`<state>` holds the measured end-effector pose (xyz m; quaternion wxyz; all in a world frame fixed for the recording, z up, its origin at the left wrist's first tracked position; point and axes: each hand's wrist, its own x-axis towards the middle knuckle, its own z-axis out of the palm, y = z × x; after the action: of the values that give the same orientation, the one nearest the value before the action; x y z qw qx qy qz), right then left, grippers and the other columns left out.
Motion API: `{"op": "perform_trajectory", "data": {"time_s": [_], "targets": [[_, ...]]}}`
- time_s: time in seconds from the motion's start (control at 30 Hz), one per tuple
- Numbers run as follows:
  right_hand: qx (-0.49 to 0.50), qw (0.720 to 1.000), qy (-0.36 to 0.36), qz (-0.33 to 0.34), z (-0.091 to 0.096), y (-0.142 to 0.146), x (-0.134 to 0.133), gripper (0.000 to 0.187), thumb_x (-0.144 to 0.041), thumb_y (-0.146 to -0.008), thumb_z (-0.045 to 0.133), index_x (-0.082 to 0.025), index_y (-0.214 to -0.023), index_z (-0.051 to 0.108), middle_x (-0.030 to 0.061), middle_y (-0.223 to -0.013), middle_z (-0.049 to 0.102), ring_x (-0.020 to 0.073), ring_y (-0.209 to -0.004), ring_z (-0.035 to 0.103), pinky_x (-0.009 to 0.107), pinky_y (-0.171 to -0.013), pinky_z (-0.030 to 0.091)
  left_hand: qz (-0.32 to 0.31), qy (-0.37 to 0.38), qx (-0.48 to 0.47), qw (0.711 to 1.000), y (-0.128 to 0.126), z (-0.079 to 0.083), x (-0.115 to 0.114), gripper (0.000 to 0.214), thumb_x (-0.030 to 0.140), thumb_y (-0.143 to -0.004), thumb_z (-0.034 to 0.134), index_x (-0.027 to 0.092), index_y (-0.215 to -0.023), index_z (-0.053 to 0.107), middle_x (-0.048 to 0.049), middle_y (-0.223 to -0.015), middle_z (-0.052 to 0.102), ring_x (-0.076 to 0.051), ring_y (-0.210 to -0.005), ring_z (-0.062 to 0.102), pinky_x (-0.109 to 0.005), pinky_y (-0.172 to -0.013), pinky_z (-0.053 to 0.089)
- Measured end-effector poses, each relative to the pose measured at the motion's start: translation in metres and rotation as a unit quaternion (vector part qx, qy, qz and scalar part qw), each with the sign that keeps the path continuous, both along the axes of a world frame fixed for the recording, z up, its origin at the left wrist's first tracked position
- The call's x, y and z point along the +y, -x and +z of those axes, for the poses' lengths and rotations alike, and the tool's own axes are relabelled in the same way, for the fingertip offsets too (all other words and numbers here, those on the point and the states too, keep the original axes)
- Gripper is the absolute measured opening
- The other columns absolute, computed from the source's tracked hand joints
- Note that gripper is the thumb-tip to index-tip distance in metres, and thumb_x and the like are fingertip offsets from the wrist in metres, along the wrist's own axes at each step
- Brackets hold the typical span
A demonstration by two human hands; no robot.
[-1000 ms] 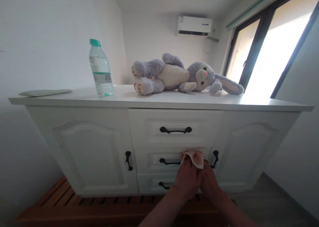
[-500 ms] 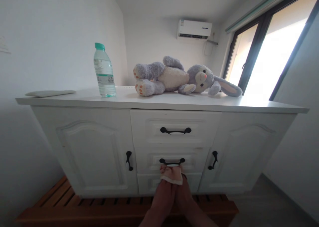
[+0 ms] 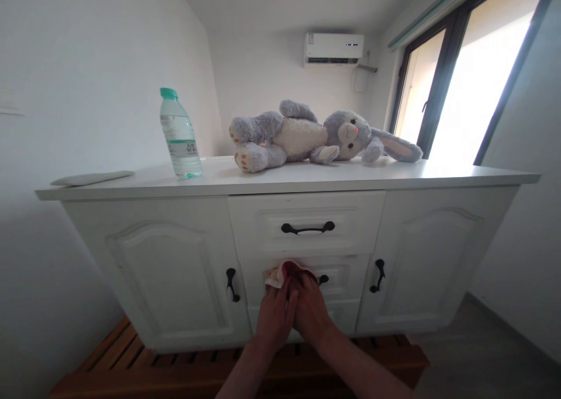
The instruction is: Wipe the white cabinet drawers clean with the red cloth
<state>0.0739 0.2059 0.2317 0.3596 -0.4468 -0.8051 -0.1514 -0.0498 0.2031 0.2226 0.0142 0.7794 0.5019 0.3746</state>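
Observation:
Both of my hands press a pink cloth (image 3: 276, 276) against the middle drawer (image 3: 342, 273) of a white cabinet (image 3: 170, 270). My left hand (image 3: 274, 317) and my right hand (image 3: 310, 310) lie side by side, fingers closed over the cloth. They cover the left part of the drawer's black handle (image 3: 323, 280). The top drawer (image 3: 307, 221) with its black handle (image 3: 307, 228) is just above my hands. The bottom drawer is mostly hidden behind my hands.
On the cabinet top lie a grey plush rabbit (image 3: 307, 136), a water bottle (image 3: 179, 135) with a green cap and a flat pale object (image 3: 90, 178). Cabinet doors with black handles flank the drawers. A wooden slatted platform (image 3: 175, 370) lies below. A window (image 3: 473, 77) is at right.
My hands and the cloth moved left along the drawer fronts, dipped toward the lowest drawer, then rose to the left end of the middle drawer handle.

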Motion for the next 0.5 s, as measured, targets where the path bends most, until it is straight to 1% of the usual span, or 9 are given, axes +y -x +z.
{"op": "perform_trajectory", "data": {"time_s": [0.07,0.1,0.17,0.23,0.3,0.37,0.4,0.43,0.5], "targets": [[-0.008,1.000,0.000,0.009,0.011,-0.026,-0.006,0.052,-0.017,-0.091,0.056,-0.020,-0.143,0.052,0.0119,-0.138,0.061,0.0297,-0.133,0.048,0.049,-0.111,0.043,-0.050,0.010,0.042,0.998,-0.027,0.020,-0.002,0.055,0.041,-0.098,0.036,0.008,-0.139,0.051,-0.0237,-0.145,0.057,-0.035,-0.138,0.052,-0.057,-0.113,0.045],[-0.002,1.000,0.010,0.013,0.018,-0.037,-0.010,0.050,-0.016,-0.092,0.054,-0.021,-0.142,0.053,0.0114,-0.139,0.060,0.0280,-0.133,0.048,0.048,-0.113,0.042,-0.072,0.018,0.061,0.995,-0.041,0.029,-0.004,0.055,0.044,-0.097,0.038,0.009,-0.136,0.055,-0.0233,-0.141,0.061,-0.036,-0.133,0.055,-0.059,-0.111,0.046],[0.031,0.999,0.039,0.010,0.033,-0.054,-0.019,0.048,-0.015,-0.092,0.051,-0.022,-0.139,0.055,0.0118,-0.139,0.058,0.0247,-0.128,0.053,0.043,-0.111,0.044,-0.087,0.041,0.088,0.992,-0.063,0.043,-0.006,0.054,0.050,-0.096,0.038,0.012,-0.124,0.063,-0.0227,-0.128,0.069,-0.040,-0.121,0.063,-0.065,-0.102,0.049],[0.068,0.996,0.058,-0.008,0.042,-0.061,-0.024,0.046,-0.015,-0.092,0.050,-0.020,-0.137,0.056,0.0136,-0.138,0.057,0.0240,-0.124,0.056,0.039,-0.106,0.048,-0.096,0.055,0.099,0.989,-0.071,0.051,-0.005,0.052,0.051,-0.095,0.038,0.013,-0.116,0.067,-0.0223,-0.119,0.072,-0.040,-0.111,0.067,-0.066,-0.095,0.052],[0.055,0.997,0.052,-0.007,0.040,-0.054,-0.023,0.047,-0.015,-0.090,0.050,-0.021,-0.136,0.057,0.0137,-0.138,0.057,0.0260,-0.124,0.055,0.042,-0.107,0.047,-0.107,0.054,0.075,0.990,-0.064,0.048,-0.003,0.049,0.049,-0.096,0.039,0.015,-0.117,0.066,-0.0203,-0.119,0.072,-0.037,-0.112,0.067,-0.061,-0.097,0.053],[0.012,0.999,0.036,0.006,0.026,-0.037,-0.015,0.050,-0.014,-0.089,0.052,-0.023,-0.138,0.056,0.0128,-0.141,0.057,0.0291,-0.129,0.051,0.050,-0.112,0.039,-0.090,0.045,0.020,0.995,-0.044,0.037,0.001,0.045,0.045,-0.098,0.037,0.016,-0.118,0.065,-0.0175,-0.120,0.072,-0.032,-0.117,0.065,-0.055,-0.103,0.052],[0.001,1.000,0.027,0.008,0.017,-0.026,-0.009,0.052,-0.014,-0.088,0.053,-0.023,-0.139,0.055,0.0129,-0.142,0.057,0.0303,-0.130,0.050,0.053,-0.113,0.037,-0.062,0.041,-0.009,0.997,-0.032,0.030,0.003,0.045,0.042,-0.099,0.034,0.015,-0.116,0.066,-0.0169,-0.118,0.073,-0.030,-0.117,0.066,-0.054,-0.104,0.052],[0.002,1.000,0.022,0.006,0.007,-0.016,-0.003,0.053,-0.014,-0.087,0.054,-0.021,-0.140,0.053,0.0135,-0.141,0.058,0.0307,-0.130,0.050,0.054,-0.113,0.036,-0.034,0.039,-0.027,0.998,-0.020,0.024,0.005,0.045,0.040,-0.099,0.033,0.014,-0.109,0.067,-0.0171,-0.113,0.074,-0.029,-0.114,0.067,-0.054,-0.103,0.053],[0.028,0.999,0.030,0.000,-0.005,0.000,0.009,0.054,-0.013,-0.086,0.056,-0.018,-0.140,0.053,0.0145,-0.140,0.058,0.0291,-0.128,0.051,0.049,-0.111,0.039,0.001,0.034,-0.041,0.999,-0.003,0.015,0.009,0.044,0.039,-0.100,0.033,0.013,-0.103,0.068,-0.0180,-0.108,0.074,-0.030,-0.109,0.068,-0.054,-0.097,0.056]]}}
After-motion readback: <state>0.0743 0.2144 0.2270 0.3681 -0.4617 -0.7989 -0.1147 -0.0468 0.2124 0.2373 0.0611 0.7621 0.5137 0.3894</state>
